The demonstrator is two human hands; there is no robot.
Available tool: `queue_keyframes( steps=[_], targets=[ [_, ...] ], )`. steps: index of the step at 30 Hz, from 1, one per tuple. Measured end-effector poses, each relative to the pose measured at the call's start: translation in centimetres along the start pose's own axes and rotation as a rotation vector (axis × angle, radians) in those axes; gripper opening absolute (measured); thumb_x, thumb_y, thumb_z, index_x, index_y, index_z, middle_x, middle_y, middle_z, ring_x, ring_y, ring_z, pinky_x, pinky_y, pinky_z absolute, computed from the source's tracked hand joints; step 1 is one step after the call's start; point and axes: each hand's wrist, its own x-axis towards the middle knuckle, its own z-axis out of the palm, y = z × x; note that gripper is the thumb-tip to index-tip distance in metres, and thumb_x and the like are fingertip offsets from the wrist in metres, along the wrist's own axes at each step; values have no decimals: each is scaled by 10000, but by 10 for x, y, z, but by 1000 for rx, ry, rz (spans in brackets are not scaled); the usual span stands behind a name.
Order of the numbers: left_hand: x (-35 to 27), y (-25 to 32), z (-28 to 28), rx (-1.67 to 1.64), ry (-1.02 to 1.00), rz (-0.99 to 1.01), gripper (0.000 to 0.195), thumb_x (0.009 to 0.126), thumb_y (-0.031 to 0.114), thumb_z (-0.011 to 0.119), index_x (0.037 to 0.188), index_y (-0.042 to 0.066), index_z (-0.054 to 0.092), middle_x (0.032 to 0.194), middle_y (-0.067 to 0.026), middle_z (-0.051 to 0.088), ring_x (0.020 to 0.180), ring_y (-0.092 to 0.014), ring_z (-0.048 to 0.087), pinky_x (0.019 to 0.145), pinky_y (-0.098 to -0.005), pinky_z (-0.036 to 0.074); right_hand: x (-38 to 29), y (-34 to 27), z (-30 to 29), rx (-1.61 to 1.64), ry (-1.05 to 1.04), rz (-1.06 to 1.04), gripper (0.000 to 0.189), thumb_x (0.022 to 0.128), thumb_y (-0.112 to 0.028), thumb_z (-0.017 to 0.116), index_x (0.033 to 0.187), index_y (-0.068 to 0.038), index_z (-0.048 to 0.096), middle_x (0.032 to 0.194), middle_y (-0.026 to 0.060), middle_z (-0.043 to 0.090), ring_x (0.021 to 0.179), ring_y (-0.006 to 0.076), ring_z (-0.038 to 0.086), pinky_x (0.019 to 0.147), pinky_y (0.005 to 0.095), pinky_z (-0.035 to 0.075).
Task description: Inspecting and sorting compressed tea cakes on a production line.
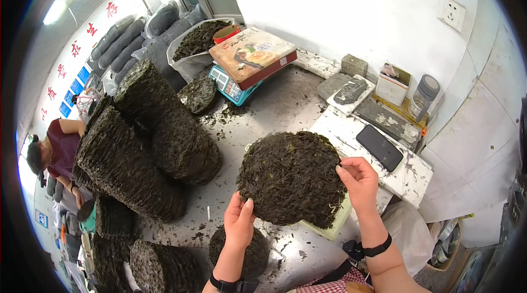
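A round, dark green-brown sheet of dried seaweed [292,177] is held up over the table between my two hands. My left hand [241,221] pinches its lower left edge between thumb and fingers. Its right edge is gripped by my right hand [360,184]. Partly hidden beneath the sheet lies a pale green tray or board [335,223]. Behind my left forearm sits a low round stack of seaweed [257,247]. Tall stacks of seaweed discs [123,161] stand to the left, and a shorter stack [160,266] is at the lower left.
A teal digital scale [230,87] carries a printed box [255,56]. A black phone [378,147] lies on a white board [416,186] at right, near a glass bottle [424,95]. Seaweed crumbs litter the metal table [284,107]. Another person [61,144] works at far left.
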Motion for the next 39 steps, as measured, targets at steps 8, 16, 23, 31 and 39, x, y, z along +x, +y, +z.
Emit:
queue_keyframes(
  steps=[8,16,23,31,39],
  targets=[
    [-27,-17,-23,366,11,197,97,938,65,546,1031,65,521,760,83,397,662,-12,345,579,-186,307,-5,2,9,-166,89,-51,92,859,-50,673,927,-6,630,769,-8,640,684,54,581,595,185,436],
    [-43,-9,-41,58,158,44,201,950,79,526,1149,77,556,857,61,564,675,-23,487,566,-187,407,-6,2,5,109,-277,147,61,906,-101,619,914,-46,594,1012,34,609,922,71,538,820,240,420],
    [-45,3,-64,-62,288,69,277,961,87,498,1235,58,519,1047,26,605,847,-52,578,635,-197,484,-9,12,-40,-836,-457,163,198,812,-130,682,977,-59,599,866,48,655,745,143,620,682,285,485],
    [-48,-3,-58,-91,356,-7,232,953,96,520,1181,52,528,950,50,587,777,-28,554,567,-190,458,37,38,-160,-1224,328,-140,115,771,-168,719,830,-92,655,854,65,596,812,251,581,745,371,467],
    [-53,-3,-53,-82,294,5,256,943,121,554,1190,52,538,992,31,601,772,-18,548,521,-163,406,38,41,-134,-1175,152,-116,115,771,-142,718,830,-72,648,852,75,612,816,238,584,736,361,467]
  ],
)
